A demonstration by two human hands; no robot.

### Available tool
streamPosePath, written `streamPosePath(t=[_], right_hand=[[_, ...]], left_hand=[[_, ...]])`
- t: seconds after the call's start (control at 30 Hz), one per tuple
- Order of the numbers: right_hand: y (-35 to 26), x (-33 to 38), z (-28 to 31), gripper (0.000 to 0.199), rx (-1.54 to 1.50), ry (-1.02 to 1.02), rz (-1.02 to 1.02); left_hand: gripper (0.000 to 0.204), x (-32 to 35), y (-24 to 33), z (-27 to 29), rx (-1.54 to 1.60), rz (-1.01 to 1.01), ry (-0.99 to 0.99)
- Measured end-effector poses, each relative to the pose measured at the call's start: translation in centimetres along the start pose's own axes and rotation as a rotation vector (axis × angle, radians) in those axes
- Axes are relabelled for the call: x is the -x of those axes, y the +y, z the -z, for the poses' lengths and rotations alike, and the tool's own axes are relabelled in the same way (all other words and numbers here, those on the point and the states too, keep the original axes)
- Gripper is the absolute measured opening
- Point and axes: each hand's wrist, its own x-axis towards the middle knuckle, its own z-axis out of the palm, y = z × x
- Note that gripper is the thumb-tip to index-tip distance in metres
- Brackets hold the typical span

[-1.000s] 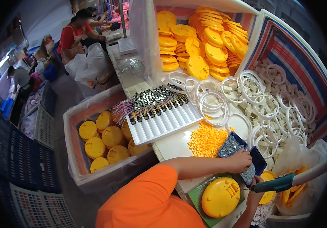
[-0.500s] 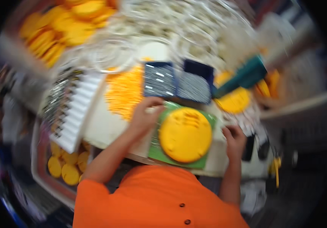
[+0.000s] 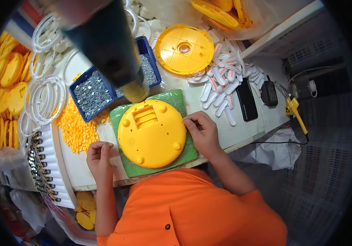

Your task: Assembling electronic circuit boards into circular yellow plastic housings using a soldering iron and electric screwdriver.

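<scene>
A round yellow plastic housing (image 3: 155,141) lies on a green mat (image 3: 120,119), its rectangular recess facing up toward the far side. My right hand (image 3: 202,133) is closed, thumb and fingertips pinched at the housing's right rim; whatever they hold is hidden. Left of the mat, apart from the housing, my left hand (image 3: 100,158) is also closed in a pinch, and its contents are too small to make out. Over the mat's far edge hangs a blurred dark teal power screwdriver (image 3: 110,49), partly covering two blue trays (image 3: 85,119) of small metal screws.
Small yellow parts (image 3: 75,127) are heaped left of the trays. A white ridged rack (image 3: 59,172) with springs and wires stands farther left. Another yellow disc (image 3: 184,49), white strips (image 3: 223,80), a black phone (image 3: 247,100) and clear rings (image 3: 47,98) lie around.
The view has turned, shifting the whole scene. The screwdriver now hangs over the trays, no longer to their right. My right hand has come to the housing's rim; my left is lower, beside the mat.
</scene>
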Motion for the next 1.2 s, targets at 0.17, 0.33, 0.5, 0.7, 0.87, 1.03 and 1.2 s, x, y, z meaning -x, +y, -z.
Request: streamPosePath(t=[0.17, 0.33, 0.5, 0.7, 0.87, 1.03, 1.2], right_hand=[[-0.7, 0.2, -0.4, 0.007, 0.005, 0.024, 0.011], [0.0, -0.2, -0.5, 0.006, 0.092, 0.082, 0.233], [-0.1, -0.3, 0.2, 0.007, 0.090, 0.124, 0.187], [-1.0, -2.8, -0.4, 0.009, 0.076, 0.107, 0.242], [-5.8, -6.9, -0.6, 0.014, 0.110, 0.073, 0.442], [-11.7, -11.2, -3.2, 0.048, -0.061, -0.159, 0.557], [-6.3, -16.9, -2.7, 0.068, -0.523, -0.557, 0.264]], left_hand=[[0.005, -0.4, 0.1, 0.0, 0.005, -0.011, 0.009], [0.006, -1.0, 0.3, -0.5, -0.121, -0.053, 0.026], [0.003, -0.9, -0.5, -2.4, -0.029, -0.047, 0.000], [0.005, -0.7, -1.1, -3.3, -0.073, -0.164, -0.046], [0.009, -0.6, -0.4, -3.6, -0.106, -0.125, -0.070], [0.035, 0.4, 0.9, -1.0, -0.753, -0.624, -0.118], [0.054, 1.2, -2.3, -0.7, -0.637, -0.603, -0.164]])
